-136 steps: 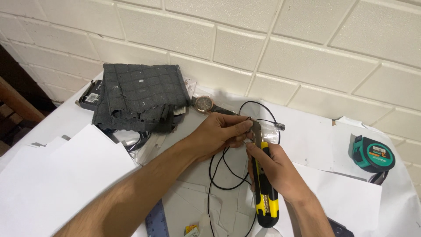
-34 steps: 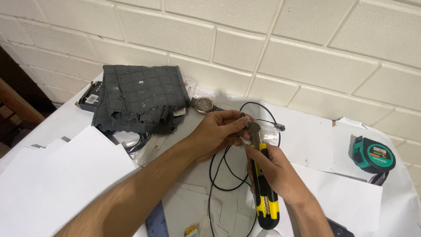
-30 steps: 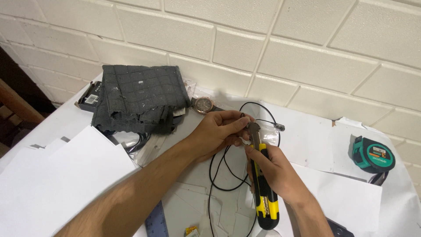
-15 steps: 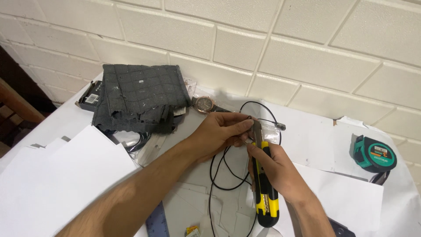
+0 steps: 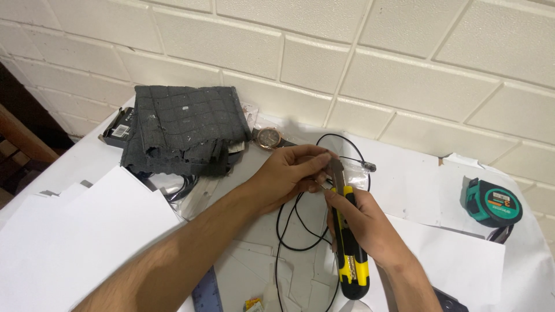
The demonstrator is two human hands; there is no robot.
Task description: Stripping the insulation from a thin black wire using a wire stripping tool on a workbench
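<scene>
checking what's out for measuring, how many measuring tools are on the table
2. A green tape measure lies at the right edge near the wall, and a ruler pokes in at the bottom under the left forearm. Papers could hide more.

Left arm: bare from forearm to left hand [image 5: 289, 176], no sleeve in view.
Right arm: bare likewise down to right hand [image 5: 361, 222], no sleeve.
Wrists: no watch, no band.
Fingers [image 5: 315, 162]: no rings, no gloves, nails short.
</scene>
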